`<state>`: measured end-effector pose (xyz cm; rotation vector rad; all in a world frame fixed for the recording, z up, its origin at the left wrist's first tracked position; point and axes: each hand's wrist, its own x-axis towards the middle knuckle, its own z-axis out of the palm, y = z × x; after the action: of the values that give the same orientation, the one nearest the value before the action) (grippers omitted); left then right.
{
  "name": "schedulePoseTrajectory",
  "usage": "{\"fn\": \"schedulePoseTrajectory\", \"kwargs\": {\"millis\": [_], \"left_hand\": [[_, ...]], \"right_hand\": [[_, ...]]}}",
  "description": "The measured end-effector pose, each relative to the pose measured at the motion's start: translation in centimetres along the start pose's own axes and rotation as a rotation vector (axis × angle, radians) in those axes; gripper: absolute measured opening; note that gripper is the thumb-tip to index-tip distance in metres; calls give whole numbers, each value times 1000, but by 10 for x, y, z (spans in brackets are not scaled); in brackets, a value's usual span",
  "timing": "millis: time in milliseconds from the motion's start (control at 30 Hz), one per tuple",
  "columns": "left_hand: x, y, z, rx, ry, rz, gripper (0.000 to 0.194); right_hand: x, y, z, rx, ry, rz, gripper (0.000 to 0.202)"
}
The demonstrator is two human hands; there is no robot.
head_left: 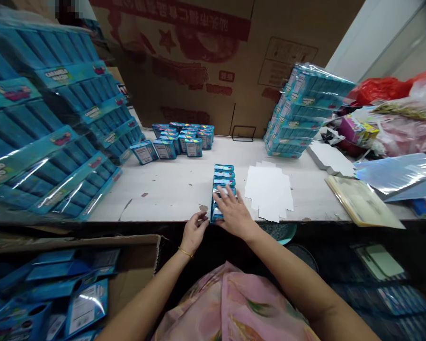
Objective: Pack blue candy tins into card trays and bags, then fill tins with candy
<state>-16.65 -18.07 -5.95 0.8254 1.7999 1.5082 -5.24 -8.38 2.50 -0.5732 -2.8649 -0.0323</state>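
A narrow row of small blue boxes (224, 174) stands packed in a blue display tray (212, 208) at the table's front edge. Across the nearer boxes lies my right hand (234, 213), palm down with its fingers spread, covering part of the row. My left hand (195, 232) is at the tray's near left corner, fingers loosely bent and thumb apart; whether its fingertips touch the tray I cannot tell. To the right lies a stack of flat white card cutouts (270, 191).
Loose blue boxes (165, 148) stand in a group at the back. Wrapped stacks of filled trays rise at left (57, 118) and right (294, 113). A carton (138, 265) of blue boxes sits below left. A big cardboard sheet (199, 57) closes off the back.
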Motion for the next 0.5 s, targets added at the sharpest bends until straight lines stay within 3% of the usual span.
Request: {"fn": "schedulePoseTrajectory", "kwargs": {"millis": [167, 267, 367, 433, 500], "left_hand": [[33, 35, -2, 127, 170, 165, 44], [56, 66, 3, 261, 133, 247, 49], [73, 83, 11, 329, 45, 237, 56], [82, 86, 17, 314, 32, 175, 63], [90, 85, 24, 236, -1, 14, 68]], "right_hand": [[14, -3, 5, 118, -53, -117, 92], [7, 6, -7, 272, -17, -141, 90], [-25, 39, -12, 446, 145, 58, 70], [-61, 78, -6, 508, 281, 265, 50], [-107, 129, 2, 513, 411, 488, 32]]}}
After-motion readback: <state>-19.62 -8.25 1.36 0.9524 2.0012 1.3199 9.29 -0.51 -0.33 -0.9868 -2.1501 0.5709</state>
